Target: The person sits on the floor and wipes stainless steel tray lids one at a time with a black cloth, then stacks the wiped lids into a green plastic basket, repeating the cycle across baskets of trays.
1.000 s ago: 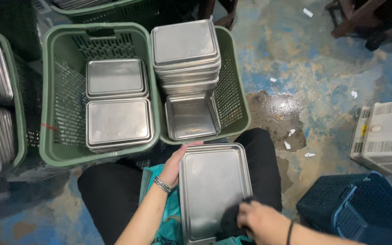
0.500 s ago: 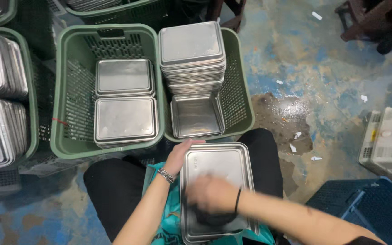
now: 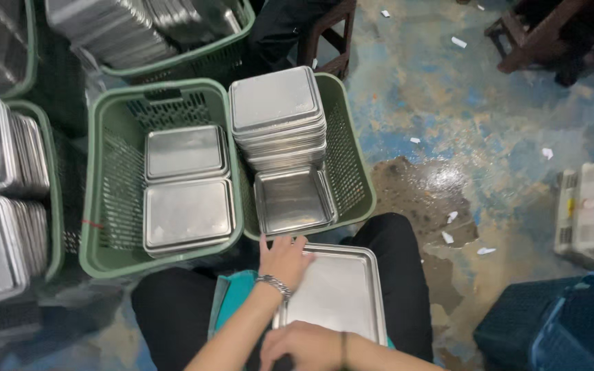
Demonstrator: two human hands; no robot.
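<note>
A steel tray [image 3: 338,295] was found lying across the lap, long axis running away from the body, steadied at its far corner by the flat, open left hand [image 3: 283,260], the half-curled right hand [image 3: 304,347] resting at its near edge

A person seen from above, with both forearms bare. The left hand [image 3: 284,260] has a silver metal chain bracelet at the wrist, and the right hand [image 3: 305,345] has a thin dark band. They wear black trousers and a teal garment.
</note>
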